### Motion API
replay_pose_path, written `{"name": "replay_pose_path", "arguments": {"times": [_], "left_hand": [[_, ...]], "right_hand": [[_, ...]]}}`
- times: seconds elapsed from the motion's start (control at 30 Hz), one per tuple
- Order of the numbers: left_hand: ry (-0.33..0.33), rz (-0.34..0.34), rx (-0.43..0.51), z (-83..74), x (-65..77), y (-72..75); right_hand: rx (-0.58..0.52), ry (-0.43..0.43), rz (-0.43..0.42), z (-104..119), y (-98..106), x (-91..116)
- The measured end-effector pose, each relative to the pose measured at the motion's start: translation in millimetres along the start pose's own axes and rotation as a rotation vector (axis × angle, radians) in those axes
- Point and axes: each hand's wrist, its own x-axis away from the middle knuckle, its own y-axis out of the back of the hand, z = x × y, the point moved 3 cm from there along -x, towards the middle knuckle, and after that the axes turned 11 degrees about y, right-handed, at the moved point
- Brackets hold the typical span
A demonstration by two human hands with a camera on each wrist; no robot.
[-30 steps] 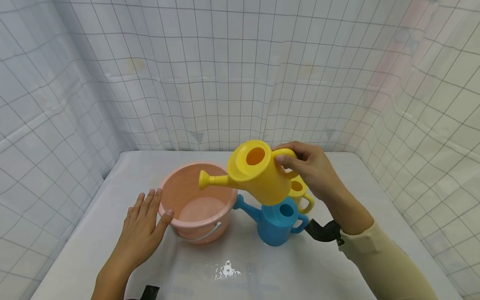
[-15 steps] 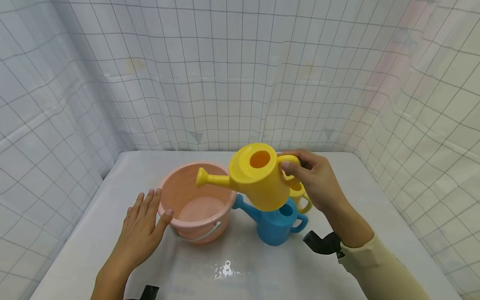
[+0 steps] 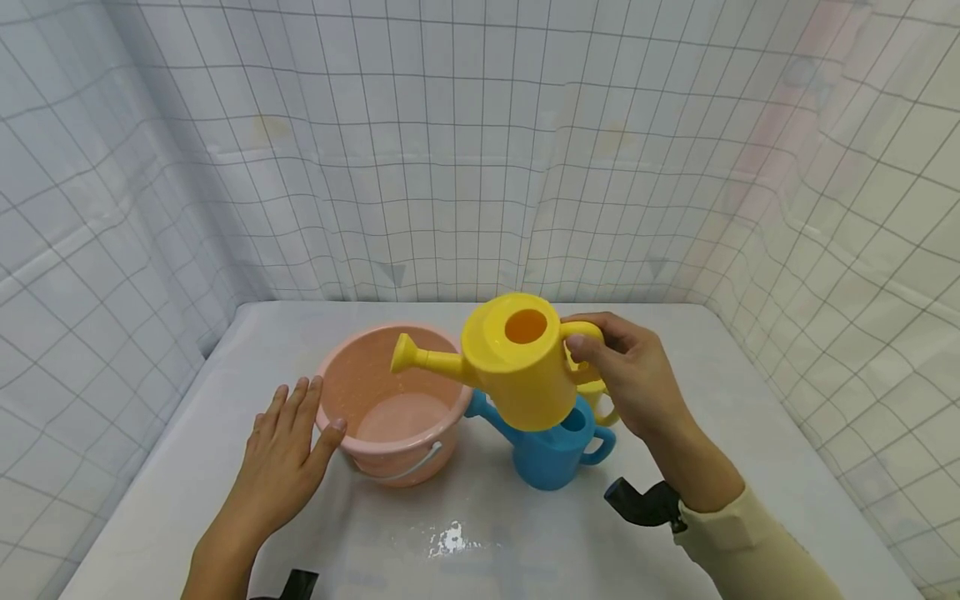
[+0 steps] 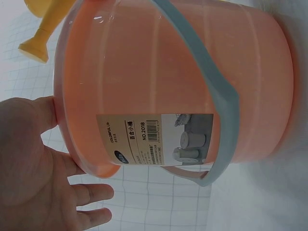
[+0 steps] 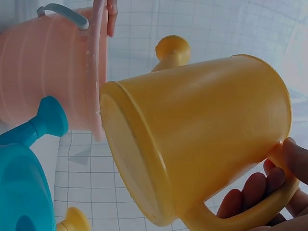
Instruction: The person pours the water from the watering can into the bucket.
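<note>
My right hand point(image 3: 626, 367) grips the handle of a yellow watering can point(image 3: 525, 375), fingers through the loop. The can hangs raised, its spout reaching left over the pink bucket point(image 3: 397, 458). Nothing pours from the spout in these views. Fairly straight fingers of my left hand point(image 3: 281, 467) rest against the bucket's left rim; the left wrist view shows the thumb and a finger at that rim point(image 4: 67, 96). A blue watering can point(image 3: 547, 462) stands on the table just right of the bucket, partly behind the held can. Behind it, a second yellow watering can point(image 3: 609, 410) is mostly hidden.
The white table point(image 3: 675, 533) carries a small wet patch point(image 3: 453, 542) near its front. Grid-patterned white curtains point(image 3: 480, 167) close in the back and both sides. Dark camera mounts point(image 3: 645, 502) sit at the wrists. A pale-blue handle point(image 4: 226, 110) hangs on the bucket's side.
My right hand has lowered the yellow watering can slightly and shifted it a little right, tilting it closer to level. The left hand and the bucket stay where they were.
</note>
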Motion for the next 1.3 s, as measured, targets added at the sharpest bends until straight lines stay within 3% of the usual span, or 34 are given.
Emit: {"name": "replay_pose_path", "arguments": {"times": [0.93,1.3], "left_hand": [[-0.005,-0.022,0.005,0.0,0.3,-0.3],[-0.005,-0.032,0.005,-0.6,-0.5,0.7]], "right_hand": [[-0.088,-0.024,-0.061,-4.8,-9.1,39.9],[-0.259,0.069,-0.037,-11.4,-10.4,56.2]]}}
